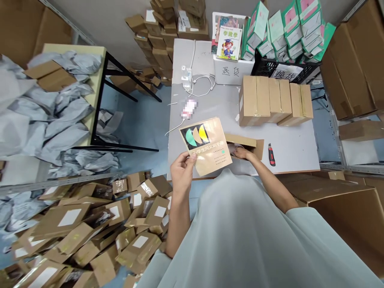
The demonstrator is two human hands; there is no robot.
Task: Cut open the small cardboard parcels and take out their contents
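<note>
In my left hand [182, 168] is a tan book [210, 150] with green, tan and yellow half-circles on a black panel of its cover. The thumb lies on the front and the fingers go behind it, above the table's front edge. My right hand [241, 152] reaches into an opened cardboard box [258, 149], whose left part is hidden behind the book. The fingers there are partly out of sight, and what they touch is unclear. A red and black utility knife [271, 155] lies on the table to the right of the box.
Closed cardboard boxes [255, 100] stand in a row on the grey table [222, 108]. Behind are a white bin [229, 72] with books and a black crate [264, 66] of green boxes. Parcels [72, 218] are heaped on the floor at left; grey mailing bags [60, 108] cover a side table.
</note>
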